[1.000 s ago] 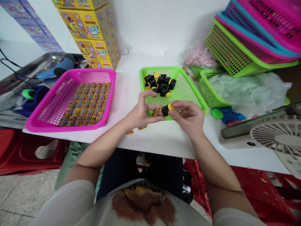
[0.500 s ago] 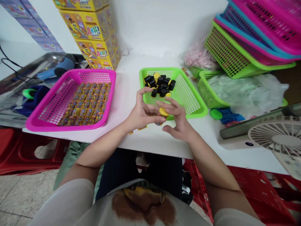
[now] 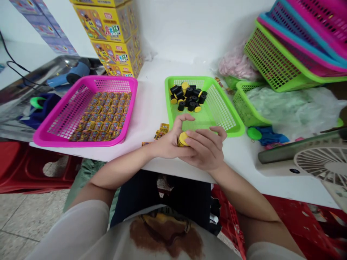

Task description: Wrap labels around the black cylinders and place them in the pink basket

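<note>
My left hand (image 3: 169,142) and my right hand (image 3: 206,150) are pressed together over the white table's (image 3: 151,104) front edge, both closed round a small cylinder with a yellow cap (image 3: 183,138). Only the cap shows between the fingers. Just beyond them stands a green basket (image 3: 217,108) holding several black cylinders with yellow caps (image 3: 187,96). A few small yellow printed labels (image 3: 162,130) lie on the table by my left hand. A pink basket (image 3: 67,112) to the left holds rows of wrapped pieces (image 3: 104,115).
Yellow printed cartons (image 3: 114,36) are stacked at the back. Tilted stacked baskets (image 3: 298,47) and a green basket with plastic bags (image 3: 273,104) fill the right. A white fan (image 3: 320,162) sits at the right front. A blue heat gun (image 3: 70,74) lies on a metal tray far left.
The hands dropped from in front of the green basket to the table's front edge. The right hand, open half a second ago, has closed over the cylinder held upright.
</note>
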`<state>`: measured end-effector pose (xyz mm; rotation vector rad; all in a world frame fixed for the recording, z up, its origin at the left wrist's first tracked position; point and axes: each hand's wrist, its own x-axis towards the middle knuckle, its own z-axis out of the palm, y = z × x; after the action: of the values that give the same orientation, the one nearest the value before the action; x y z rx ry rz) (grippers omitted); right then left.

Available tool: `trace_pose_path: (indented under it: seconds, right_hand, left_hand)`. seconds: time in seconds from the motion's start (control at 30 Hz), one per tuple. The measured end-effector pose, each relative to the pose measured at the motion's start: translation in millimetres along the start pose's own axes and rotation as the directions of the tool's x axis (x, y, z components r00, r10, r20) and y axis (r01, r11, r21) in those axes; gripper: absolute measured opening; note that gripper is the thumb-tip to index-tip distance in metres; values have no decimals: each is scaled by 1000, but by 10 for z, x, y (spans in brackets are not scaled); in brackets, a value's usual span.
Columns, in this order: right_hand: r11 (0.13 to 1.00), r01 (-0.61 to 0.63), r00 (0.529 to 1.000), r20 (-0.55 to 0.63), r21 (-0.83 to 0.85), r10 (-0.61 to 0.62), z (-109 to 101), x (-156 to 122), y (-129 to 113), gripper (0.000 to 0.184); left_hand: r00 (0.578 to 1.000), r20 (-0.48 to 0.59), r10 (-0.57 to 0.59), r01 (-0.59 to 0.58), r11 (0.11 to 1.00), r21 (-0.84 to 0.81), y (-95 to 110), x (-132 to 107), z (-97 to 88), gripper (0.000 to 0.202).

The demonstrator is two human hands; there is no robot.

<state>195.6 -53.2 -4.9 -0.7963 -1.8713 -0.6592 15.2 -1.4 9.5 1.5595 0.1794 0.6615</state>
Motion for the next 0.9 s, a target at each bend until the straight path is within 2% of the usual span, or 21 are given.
trace_pose_path:
  seconds: [0.07, 0.13, 0.27, 0.37, 0.43, 0.53, 0.6, 0.7, 0.77, 0.83, 0.9]
  right_hand:
    - [999, -34, 993, 110, -4, 34, -27, -42, -2, 45]
    - [999, -43, 988, 151, -16, 45, -42, -62, 7, 41]
    - [998, 59, 998, 5, 21, -59, -71, -32, 56, 40]
    - [994, 107, 992, 73, -14, -106, -126, 13, 88, 48]
    - [982, 167, 983, 95, -89, -159, -148, 41, 83, 40]
    - [958, 231, 973, 19, -170, -231, -106, 57, 49, 23]
    - [965, 189, 981, -11, -180, -194, -42, 39, 42, 24]
    - [970, 113, 992, -21, -214, -121, 32, -9, 105, 37]
    - [973, 76, 995, -39, -218, -87, 40, -32, 198, 50]
    - [980, 48, 998, -32, -192, -55, 23, -38, 309, 65]
    - [983, -2, 1000, 16, -184, 5, -2, -34, 403, 68]
  left_hand:
    - [999, 47, -1, 1, 1000, -1, 8, -2, -14, 76]
    - [999, 47, -4, 3, 1000, 17, 20, 6, -17, 76]
    - [993, -88, 75, -64, 991, 115, 46, 24, 29, 76]
    - [971, -179, 156, -107, 961, 256, 17, 16, 93, 72]
    - [954, -214, 211, -132, 934, 333, -44, 9, 128, 68]
    - [915, -258, 310, -179, 886, 428, -143, 23, 146, 65]
    - [874, -257, 411, -232, 820, 524, -150, 49, 141, 65]
    - [830, -255, 496, -212, 703, 679, -2, 42, 132, 55]
    - [831, -316, 459, -118, 700, 705, 191, -52, 116, 43]
    - [820, -386, 423, -41, 715, 697, 417, -247, 60, 37]
    - [771, -450, 450, 43, 669, 742, 644, -534, -68, 39]
